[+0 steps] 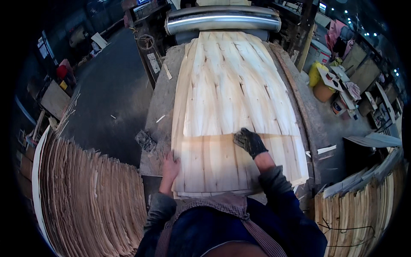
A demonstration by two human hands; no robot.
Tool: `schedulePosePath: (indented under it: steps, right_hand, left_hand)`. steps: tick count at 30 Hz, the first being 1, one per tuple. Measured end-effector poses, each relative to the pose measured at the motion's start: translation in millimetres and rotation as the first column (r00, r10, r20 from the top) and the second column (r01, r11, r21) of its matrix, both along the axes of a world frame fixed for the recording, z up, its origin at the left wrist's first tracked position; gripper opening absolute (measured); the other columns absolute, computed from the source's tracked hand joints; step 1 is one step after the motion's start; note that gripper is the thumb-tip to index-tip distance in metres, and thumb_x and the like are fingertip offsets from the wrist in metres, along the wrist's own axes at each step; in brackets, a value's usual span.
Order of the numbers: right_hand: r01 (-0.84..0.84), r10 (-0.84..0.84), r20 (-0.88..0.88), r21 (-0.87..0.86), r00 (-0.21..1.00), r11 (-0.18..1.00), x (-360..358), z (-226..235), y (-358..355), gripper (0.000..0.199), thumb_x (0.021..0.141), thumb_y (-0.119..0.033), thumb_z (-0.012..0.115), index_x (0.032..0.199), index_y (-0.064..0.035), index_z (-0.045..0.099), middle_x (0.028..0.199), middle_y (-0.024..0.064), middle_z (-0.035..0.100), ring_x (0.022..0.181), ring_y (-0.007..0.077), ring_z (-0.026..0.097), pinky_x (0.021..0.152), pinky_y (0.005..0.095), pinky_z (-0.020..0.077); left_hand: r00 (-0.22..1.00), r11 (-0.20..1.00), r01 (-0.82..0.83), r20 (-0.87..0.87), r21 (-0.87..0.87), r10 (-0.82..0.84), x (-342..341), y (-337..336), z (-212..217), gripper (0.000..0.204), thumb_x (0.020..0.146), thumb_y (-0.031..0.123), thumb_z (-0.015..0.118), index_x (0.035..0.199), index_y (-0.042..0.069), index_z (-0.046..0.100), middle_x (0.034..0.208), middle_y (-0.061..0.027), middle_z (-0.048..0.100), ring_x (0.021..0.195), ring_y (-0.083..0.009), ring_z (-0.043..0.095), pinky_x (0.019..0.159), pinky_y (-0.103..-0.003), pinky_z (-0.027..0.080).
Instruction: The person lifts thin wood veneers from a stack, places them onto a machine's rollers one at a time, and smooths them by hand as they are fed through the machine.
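Your bare left hand (170,165) lies flat, fingers spread and gripping nothing, on the left edge of the veneer stack (239,169) on the worktop (160,103) right in front of you. Your gloved right hand (250,142) presses down with curled fingers on the near edge of the pale top sheet (233,85), which runs back to the steel roller (222,20); whether it pinches the sheet you cannot tell. Veneer piles stand at your left (92,201) and right (364,201).
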State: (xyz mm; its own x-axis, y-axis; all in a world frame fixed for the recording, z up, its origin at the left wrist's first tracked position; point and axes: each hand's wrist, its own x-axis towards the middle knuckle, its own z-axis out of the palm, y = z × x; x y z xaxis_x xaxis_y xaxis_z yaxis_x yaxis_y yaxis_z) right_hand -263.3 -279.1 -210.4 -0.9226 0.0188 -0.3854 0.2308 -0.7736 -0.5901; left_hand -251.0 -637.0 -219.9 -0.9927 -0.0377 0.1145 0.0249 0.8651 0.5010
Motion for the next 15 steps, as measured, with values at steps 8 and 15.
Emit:
schedulePosePath:
  steps: [8,15]
  right_hand:
    - [0.052,-0.06,-0.162,-0.051,0.985,0.997,-95,2,9,0.021,0.085,-0.014,0.05,0.103,-0.0018,0.049,0.104,0.0194,0.054,0.098,0.0349,0.054,0.084,0.0465,0.0473]
    - [-0.259,0.224,-0.228,-0.138,0.948,0.956,-27,-14,-5,0.027,0.089,-0.014,0.043,0.112,-0.0011,0.046,0.121,0.0214,0.047,0.112,0.0365,0.046,0.097,0.0474,0.038]
  left_hand:
    - [0.945,0.925,-0.101,0.327,0.367,-0.027,-4,-17,-16,0.057,0.08,0.025,0.058,0.124,-0.005,0.038,0.109,-0.0233,0.055,0.096,-0.0321,0.057,0.079,-0.035,0.045]
    - [0.82,0.422,-0.492,0.569,0.761,-0.071,0,-36,-30,0.046,0.082,0.019,0.058,0.121,-0.001,0.044,0.103,-0.0112,0.059,0.083,-0.0214,0.059,0.069,-0.031,0.049]
